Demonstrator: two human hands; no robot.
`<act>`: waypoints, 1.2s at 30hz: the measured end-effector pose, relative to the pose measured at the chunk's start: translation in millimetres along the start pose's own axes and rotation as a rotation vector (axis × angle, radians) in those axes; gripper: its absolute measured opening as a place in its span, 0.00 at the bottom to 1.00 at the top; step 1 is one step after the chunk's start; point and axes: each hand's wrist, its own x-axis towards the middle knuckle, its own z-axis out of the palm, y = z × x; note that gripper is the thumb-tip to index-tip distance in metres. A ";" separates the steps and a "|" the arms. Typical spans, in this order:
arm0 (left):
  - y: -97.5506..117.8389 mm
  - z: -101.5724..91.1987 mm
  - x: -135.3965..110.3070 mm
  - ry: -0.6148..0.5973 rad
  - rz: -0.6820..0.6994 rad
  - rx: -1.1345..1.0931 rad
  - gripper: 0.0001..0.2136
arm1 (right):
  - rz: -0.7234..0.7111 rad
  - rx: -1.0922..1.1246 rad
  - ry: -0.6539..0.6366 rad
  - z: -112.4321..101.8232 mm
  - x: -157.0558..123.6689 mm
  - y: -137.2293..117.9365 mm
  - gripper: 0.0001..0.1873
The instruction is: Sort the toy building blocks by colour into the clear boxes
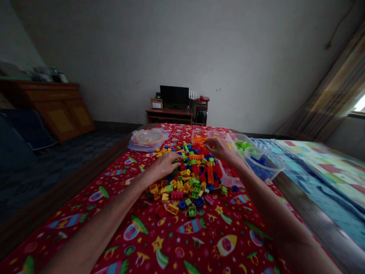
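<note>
A mixed pile of plastic building bricks (186, 184) in yellow, green, red, blue and orange lies in the middle of the cloth. My left hand (167, 163) rests at the pile's left side, its thumb apart from its fingers; I see nothing held in it. Over the pile's far right side, beside the clear bin of orange bricks (199, 139), my right hand (219, 147) is closed with fingers bent together. Whatever lies within those fingers is too hidden to name. A long orange brick (210, 175) sits among the red ones.
Clear tubs hold green bricks (242, 145), blue bricks (261, 161) and red bricks (234, 172) on the right. Stacked lids (148, 137) lie at the far left of the red patterned cloth (188, 247). A bed (316, 167) adjoins the table's right edge.
</note>
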 end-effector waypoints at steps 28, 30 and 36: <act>4.5 16.0 -9.1 -0.047 0.203 0.131 0.07 | -0.226 -0.017 -0.278 20.1 -46.7 -45.6 0.10; 3.9 15.3 -6.4 -0.059 0.162 0.128 0.04 | -0.203 -0.037 -0.246 13.1 -46.9 -43.4 0.10; 1.0 14.5 0.1 -0.026 0.098 -0.001 0.06 | -0.149 -0.095 -0.306 5.8 -54.6 -44.0 0.11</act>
